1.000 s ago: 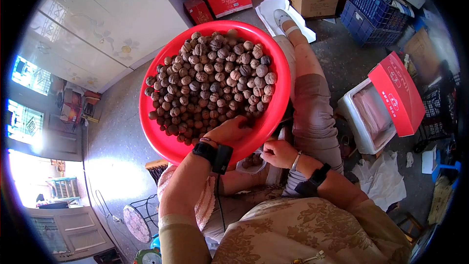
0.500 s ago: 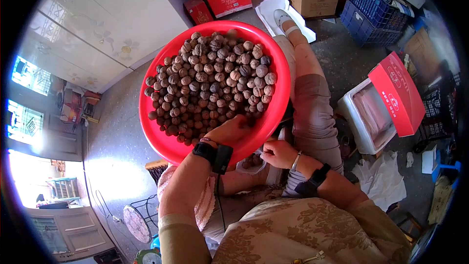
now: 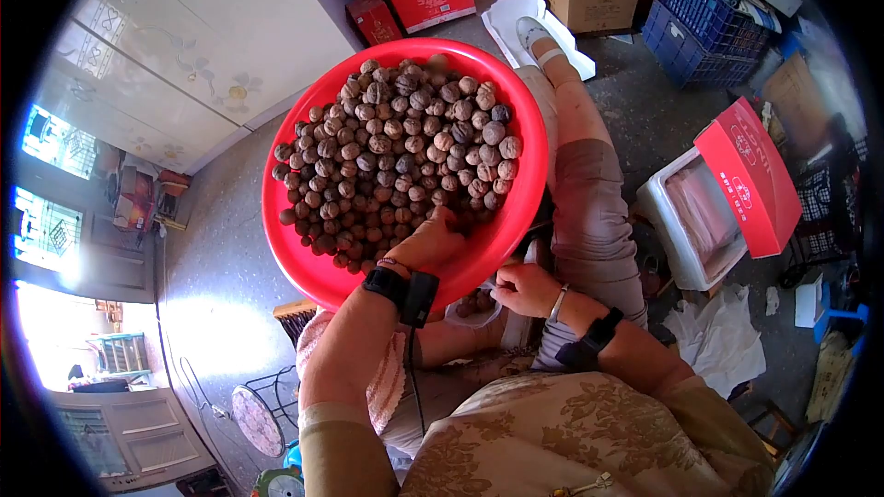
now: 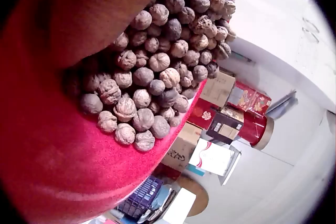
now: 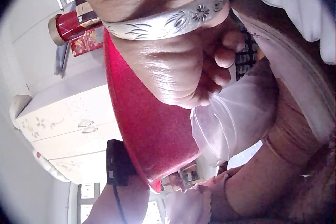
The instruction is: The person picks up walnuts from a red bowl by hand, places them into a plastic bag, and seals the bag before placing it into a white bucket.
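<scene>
A large red plastic basin (image 3: 529,175) is heaped with brown walnuts (image 3: 405,129). My left hand (image 3: 431,244) reaches over its near side among the walnuts, with the fingertips hidden, so I cannot tell whether they hold any. In the left wrist view that hand (image 4: 105,14) looms blurred over the walnuts (image 4: 142,77). My right hand (image 3: 527,292) is just outside the basin's near right rim. Its curled fingers (image 5: 223,56) grip the edge of a clear plastic bag (image 5: 247,111). Walnuts show inside the bag in the head view, below the basin's rim.
Legs in light trousers (image 3: 594,212) stretch beside the basin. On the right stands a white foam box (image 3: 663,198) with a red lid flap. Cardboard boxes (image 3: 599,0) and blue crates (image 3: 700,18) line the back; a white cabinet (image 3: 212,28) is at the left.
My left hand has shifted a little to the left and away from me among the walnuts. The right hand and the bag have stayed in place.
</scene>
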The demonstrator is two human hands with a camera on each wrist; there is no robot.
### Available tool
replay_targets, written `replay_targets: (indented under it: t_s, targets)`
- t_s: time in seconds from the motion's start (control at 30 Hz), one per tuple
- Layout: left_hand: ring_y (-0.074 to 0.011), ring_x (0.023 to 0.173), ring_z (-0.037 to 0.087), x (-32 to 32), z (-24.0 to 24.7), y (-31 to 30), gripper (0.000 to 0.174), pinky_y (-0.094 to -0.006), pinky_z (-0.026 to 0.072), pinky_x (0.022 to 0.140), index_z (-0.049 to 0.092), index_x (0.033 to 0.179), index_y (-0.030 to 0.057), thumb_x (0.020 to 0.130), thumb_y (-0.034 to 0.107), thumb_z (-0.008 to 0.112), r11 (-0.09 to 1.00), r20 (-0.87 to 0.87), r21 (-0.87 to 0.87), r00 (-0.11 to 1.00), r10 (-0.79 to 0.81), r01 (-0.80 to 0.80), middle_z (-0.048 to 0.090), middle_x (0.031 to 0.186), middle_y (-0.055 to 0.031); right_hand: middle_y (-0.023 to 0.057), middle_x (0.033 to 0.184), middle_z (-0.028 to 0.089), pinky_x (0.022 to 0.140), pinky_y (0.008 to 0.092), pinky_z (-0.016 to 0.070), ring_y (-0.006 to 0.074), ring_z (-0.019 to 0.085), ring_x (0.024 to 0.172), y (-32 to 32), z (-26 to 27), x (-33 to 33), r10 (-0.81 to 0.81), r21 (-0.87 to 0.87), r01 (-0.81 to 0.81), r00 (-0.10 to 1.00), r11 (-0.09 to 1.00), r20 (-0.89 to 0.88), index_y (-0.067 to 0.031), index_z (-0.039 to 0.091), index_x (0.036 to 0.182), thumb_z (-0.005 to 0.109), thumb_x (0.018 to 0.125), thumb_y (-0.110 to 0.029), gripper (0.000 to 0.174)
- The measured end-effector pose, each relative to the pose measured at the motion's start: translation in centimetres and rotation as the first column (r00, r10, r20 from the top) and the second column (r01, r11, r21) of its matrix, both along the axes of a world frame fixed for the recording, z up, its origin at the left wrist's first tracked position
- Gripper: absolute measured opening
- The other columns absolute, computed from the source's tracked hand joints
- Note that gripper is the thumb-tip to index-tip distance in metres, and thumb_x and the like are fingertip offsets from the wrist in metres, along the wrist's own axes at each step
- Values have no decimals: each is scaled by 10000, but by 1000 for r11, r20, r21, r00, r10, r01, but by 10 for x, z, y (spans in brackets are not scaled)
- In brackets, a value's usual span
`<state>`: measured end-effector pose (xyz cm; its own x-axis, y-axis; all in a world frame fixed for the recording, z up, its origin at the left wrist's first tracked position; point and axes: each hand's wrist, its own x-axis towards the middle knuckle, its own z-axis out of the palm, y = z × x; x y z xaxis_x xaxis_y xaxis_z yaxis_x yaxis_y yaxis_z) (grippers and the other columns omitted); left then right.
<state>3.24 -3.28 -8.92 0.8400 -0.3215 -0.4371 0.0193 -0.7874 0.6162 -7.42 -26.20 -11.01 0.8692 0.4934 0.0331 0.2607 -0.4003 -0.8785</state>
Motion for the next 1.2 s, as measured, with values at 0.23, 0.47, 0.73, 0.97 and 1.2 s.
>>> replay_targets:
  t_s: [0.23,0.47,0.73,0.97,1.2]
  targets:
    - [-189,910,634,4,-13,9,490,-314,515,792,559,1288,42,835,208,643,980,-178,-159,972,-151,123,680,1061,-126,149,781,615,663,427,484,344,611,757,1,-2,-1,-17,-5,18,1000,1000,17,-22,576,730,702,762,-183,207]
    - [-181,1007,604,-3,2,5,496,-336,493,865,577,1281,72,814,222,651,986,-152,-115,979,-136,120,675,1129,-130,149,772,616,665,428,485,343,614,752,0,-4,0,-11,-2,11,1000,1000,12,-23,580,737,699,769,-198,215]
    - [-300,912,675,-11,31,3,357,-387,517,830,687,1100,110,804,296,613,927,-27,244,957,-289,286,709,1017,-161,148,756,613,662,430,481,333,611,751,0,-16,1,0,52,-3,998,999,61,-24,576,741,700,772,-200,218]
    - [-275,696,682,0,31,21,315,-383,534,640,693,1024,85,826,307,588,652,181,519,674,-716,553,712,843,-138,150,731,621,639,433,483,336,617,717,-3,-13,0,-26,4,26,1000,1000,7,-31,588,735,697,779,-219,221]
    - [-151,577,532,-44,131,14,388,-261,421,464,585,1121,45,832,299,541,392,-314,-826,908,276,-405,578,753,-56,153,697,636,607,426,486,326,636,669,-3,-16,0,-51,39,51,999,998,-10,-37,604,737,710,780,-240,234]
